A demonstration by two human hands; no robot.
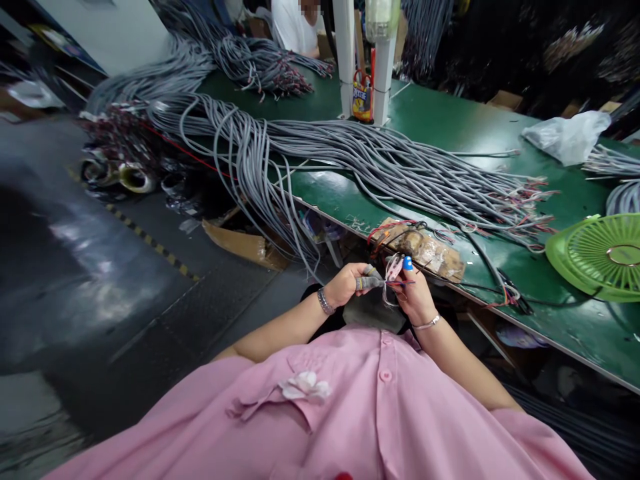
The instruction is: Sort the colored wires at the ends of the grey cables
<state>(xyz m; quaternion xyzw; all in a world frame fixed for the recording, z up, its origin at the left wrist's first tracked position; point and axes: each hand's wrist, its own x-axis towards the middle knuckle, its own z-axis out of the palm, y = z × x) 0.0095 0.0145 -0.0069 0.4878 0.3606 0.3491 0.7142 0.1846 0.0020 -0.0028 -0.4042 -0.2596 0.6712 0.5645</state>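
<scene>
My left hand [346,283], with grey covers on its fingertips, is closed in a pinch on a small bundle of thin wires [387,292] in front of the table edge. Facing it, my right hand [416,295], with a blue cover on the thumb, is closed on the same bundle. Red, blue and white strands stick out between the two hands. A pale pink piece shows by the right thumb; its kind is unclear. Just beyond the hands lies a taped brown cardboard block [433,257] with wires on it.
Long grey cables [320,143] with stripped ends lie across the green table [440,120], some hanging over its edge. A green fan [600,257] stands at right, a plastic bag [567,137] behind it. A white post [345,60] rises mid-table. Another person [293,27] is beyond.
</scene>
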